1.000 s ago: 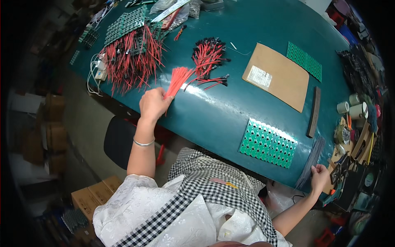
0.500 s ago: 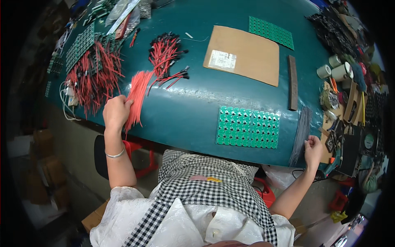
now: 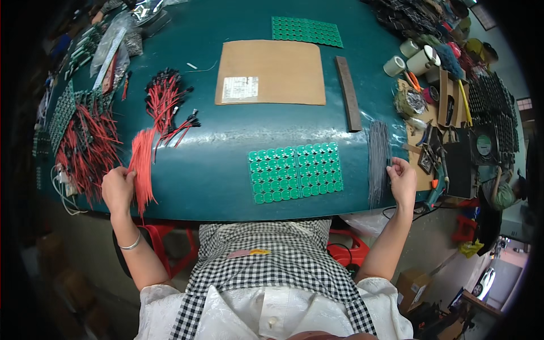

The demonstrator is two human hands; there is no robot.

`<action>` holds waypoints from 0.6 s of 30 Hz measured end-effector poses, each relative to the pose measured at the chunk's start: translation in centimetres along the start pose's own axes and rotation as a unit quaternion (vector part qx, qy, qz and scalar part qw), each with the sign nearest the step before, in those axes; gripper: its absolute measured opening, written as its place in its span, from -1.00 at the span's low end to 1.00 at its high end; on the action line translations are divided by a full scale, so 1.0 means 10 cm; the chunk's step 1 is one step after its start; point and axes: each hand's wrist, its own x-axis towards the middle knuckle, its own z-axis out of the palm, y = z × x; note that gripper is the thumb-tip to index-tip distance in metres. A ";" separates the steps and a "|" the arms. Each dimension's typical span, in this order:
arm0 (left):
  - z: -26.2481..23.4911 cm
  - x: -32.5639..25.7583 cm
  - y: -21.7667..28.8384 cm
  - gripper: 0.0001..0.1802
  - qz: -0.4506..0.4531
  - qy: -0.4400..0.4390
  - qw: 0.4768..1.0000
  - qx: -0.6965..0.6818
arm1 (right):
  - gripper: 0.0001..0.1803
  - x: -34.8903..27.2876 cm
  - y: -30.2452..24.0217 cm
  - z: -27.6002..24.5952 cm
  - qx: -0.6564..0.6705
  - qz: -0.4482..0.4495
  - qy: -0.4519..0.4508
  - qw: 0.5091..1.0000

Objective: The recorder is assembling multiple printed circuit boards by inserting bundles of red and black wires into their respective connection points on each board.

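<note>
My left hand (image 3: 118, 190) has its thumb and fingers pinched together at the left edge of a bundle of red wires (image 3: 143, 164), which lies lengthwise near the table's front. On the other side, my right hand (image 3: 402, 178) pinches at the right edge of a bundle of dark grey wires (image 3: 378, 164). How many strands either hand grips is too fine to make out. Between the two bundles lies a green panel of round circuit boards (image 3: 296, 173), flat on the table.
A cardboard sheet (image 3: 272, 71), a second green panel (image 3: 307, 30) and a dark bar (image 3: 348, 93) lie farther back. Red-and-black connector leads (image 3: 163, 102) and boards with wires attached (image 3: 88, 147) are piled left. Thread spools (image 3: 422, 61) and tools (image 3: 433, 150) crowd the right.
The view has swung, so the table's things sit farther left in the picture. Both hands remain at their wire bundles, with fingers pinched.
</note>
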 end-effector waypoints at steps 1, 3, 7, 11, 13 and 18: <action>0.01 0.00 -0.05 -0.76 0.000 0.002 1.000 0.008 | -0.66 0.00 0.01 0.01 0.059 0.015 -0.011 0.998; 0.10 0.05 -0.10 -0.75 0.017 0.008 1.000 0.019 | -0.69 -0.05 0.01 -0.13 0.188 0.027 -0.017 0.982; -0.01 0.01 -0.03 -0.77 0.017 -0.003 0.999 0.035 | -0.81 -0.23 -0.21 -0.26 0.431 -0.008 -0.008 0.902; -0.09 -0.10 0.00 -0.79 0.021 0.040 0.999 0.009 | -0.87 -0.39 -0.60 0.04 0.446 -0.063 0.055 0.891; -0.19 -0.14 0.02 -0.80 0.000 0.046 0.999 -0.018 | -0.92 -0.42 -0.68 0.34 0.400 -0.085 0.043 0.911; -0.25 -0.33 -0.01 -0.91 0.019 0.048 0.890 -0.452 | -0.95 -0.46 -0.64 0.68 0.333 -0.114 0.070 0.933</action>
